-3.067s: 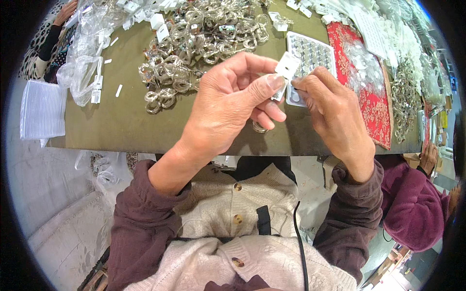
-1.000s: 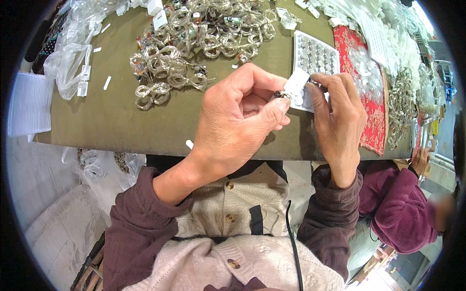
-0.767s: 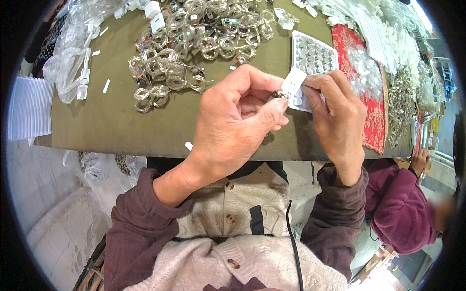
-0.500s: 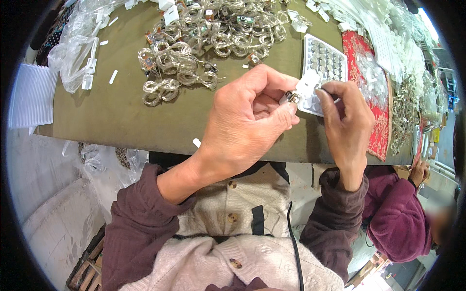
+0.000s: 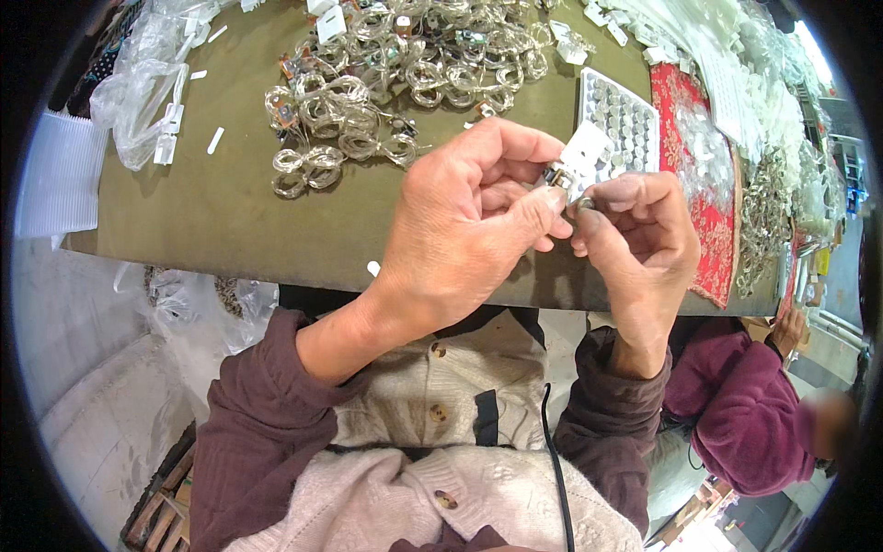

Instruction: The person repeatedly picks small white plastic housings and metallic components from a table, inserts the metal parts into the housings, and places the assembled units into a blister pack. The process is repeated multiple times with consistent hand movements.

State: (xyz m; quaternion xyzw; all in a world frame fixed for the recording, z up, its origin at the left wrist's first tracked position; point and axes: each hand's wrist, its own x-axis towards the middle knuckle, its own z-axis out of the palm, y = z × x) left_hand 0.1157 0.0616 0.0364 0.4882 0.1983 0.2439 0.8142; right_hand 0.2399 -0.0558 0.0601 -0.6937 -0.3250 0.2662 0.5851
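My left hand (image 5: 464, 216) pinches a small battery holder with a white plastic piece (image 5: 585, 150) and a dark metallic part (image 5: 556, 173) between thumb and fingers. Close beside it, my right hand (image 5: 644, 244) grips a small round silver button cell (image 5: 586, 203) between thumb and forefinger. The fingertips of both hands nearly meet, and I cannot tell whether the cell touches the holder. Just behind them lies a white tray (image 5: 582, 99) with rows of silver button cells, its near part hidden by my hands.
Coiled thin wire light strings (image 5: 322, 106) with small circuit parts are heaped on the green table (image 5: 184, 216). Clear plastic bags (image 5: 129, 110) lie at the far left. On the right are a red patterned cloth (image 5: 717, 248) and another person in a purple sleeve (image 5: 754, 414).
My right hand has moved left and down from over the tray toward my left hand, and a button cell now shows in its fingers. The white piece has tilted slightly.
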